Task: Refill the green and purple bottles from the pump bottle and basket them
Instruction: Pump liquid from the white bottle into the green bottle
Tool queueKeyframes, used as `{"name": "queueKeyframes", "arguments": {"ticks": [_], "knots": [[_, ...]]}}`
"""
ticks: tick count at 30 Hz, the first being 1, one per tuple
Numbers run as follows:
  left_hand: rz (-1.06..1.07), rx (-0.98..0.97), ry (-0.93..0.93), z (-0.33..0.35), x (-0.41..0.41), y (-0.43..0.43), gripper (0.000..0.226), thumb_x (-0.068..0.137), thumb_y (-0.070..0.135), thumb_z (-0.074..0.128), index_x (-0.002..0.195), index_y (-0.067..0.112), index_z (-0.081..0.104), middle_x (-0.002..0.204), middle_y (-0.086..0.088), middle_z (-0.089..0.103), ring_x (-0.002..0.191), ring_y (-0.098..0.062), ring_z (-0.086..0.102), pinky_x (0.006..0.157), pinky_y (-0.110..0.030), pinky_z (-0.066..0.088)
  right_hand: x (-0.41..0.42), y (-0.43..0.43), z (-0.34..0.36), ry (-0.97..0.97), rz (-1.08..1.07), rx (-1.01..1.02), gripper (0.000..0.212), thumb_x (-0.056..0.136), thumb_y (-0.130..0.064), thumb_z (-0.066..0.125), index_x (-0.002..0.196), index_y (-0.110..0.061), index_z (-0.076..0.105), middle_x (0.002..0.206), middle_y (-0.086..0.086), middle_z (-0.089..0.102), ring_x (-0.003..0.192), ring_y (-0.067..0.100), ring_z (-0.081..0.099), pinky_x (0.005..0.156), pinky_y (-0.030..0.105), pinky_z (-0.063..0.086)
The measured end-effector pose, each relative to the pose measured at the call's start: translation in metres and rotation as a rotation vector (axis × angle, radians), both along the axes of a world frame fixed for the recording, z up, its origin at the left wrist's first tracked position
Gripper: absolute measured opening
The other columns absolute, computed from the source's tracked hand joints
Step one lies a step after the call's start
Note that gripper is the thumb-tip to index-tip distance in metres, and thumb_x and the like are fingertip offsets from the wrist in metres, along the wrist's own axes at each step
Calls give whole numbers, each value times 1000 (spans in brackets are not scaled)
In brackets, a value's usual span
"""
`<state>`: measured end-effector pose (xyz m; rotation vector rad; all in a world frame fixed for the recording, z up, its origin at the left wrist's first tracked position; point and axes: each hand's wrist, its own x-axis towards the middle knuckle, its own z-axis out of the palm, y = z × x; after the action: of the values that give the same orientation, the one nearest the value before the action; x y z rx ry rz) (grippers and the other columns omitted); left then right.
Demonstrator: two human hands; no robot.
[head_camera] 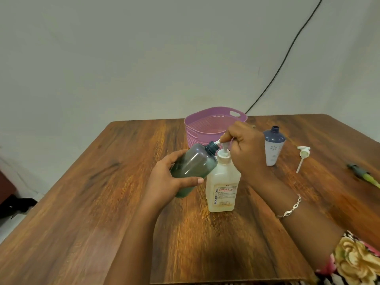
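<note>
My left hand (164, 177) grips the green bottle (193, 163), tilted with its open neck up against the spout of the white pump bottle (223, 186). That pump bottle stands upright at the table's middle. My right hand (242, 145) sits on top of the pump head, fingers curled around it, hiding most of the pump. The purple bottle (273, 147) stands uncapped to the right, dark on top and white below. Behind the hands sits the pink basket (197, 122), with nothing visible inside.
A white pump cap with its tube (302, 156) lies on the wooden table (102, 192) right of the purple bottle. A dark and green cap piece (362, 174) lies near the right edge. A black cable runs down the wall behind the basket.
</note>
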<state>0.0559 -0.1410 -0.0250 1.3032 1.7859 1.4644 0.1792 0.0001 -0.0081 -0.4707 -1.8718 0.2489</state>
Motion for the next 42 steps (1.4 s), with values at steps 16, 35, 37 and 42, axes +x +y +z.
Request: {"name": "queueKeyframes", "arguments": {"ticks": [16, 35, 37, 42], "knots": [[-10, -1, 17, -7, -6, 2, 84, 45, 41, 88, 122, 29, 54, 110, 14, 59, 97, 1, 56, 78, -20, 48, -2, -1, -1, 51, 3, -53, 22, 65, 7, 42, 57, 0, 62, 57, 10, 58, 56, 23, 53, 53, 30, 41], [-5, -22, 17, -8, -7, 4, 87, 43, 44, 85, 123, 30, 55, 112, 13, 59, 101, -4, 56, 81, -25, 50, -12, -1, -7, 20, -84, 41, 20, 60, 11, 42, 51, 0, 56, 51, 10, 52, 51, 21, 47, 45, 30, 34], [-14, -20, 24, -11, -8, 5, 88, 40, 53, 76, 122, 31, 55, 112, 14, 59, 100, -1, 56, 81, -23, 49, -10, 1, -15, 13, -71, 48, 20, 62, 12, 43, 51, 0, 55, 52, 10, 51, 52, 22, 46, 45, 30, 34], [-28, -26, 19, -9, -8, 6, 89, 38, 53, 75, 122, 33, 53, 112, 15, 58, 100, 0, 56, 78, -21, 47, -4, 0, -4, 29, -9, -21, 23, 64, 6, 40, 55, -1, 60, 55, 9, 56, 58, 14, 49, 54, 25, 40]]}}
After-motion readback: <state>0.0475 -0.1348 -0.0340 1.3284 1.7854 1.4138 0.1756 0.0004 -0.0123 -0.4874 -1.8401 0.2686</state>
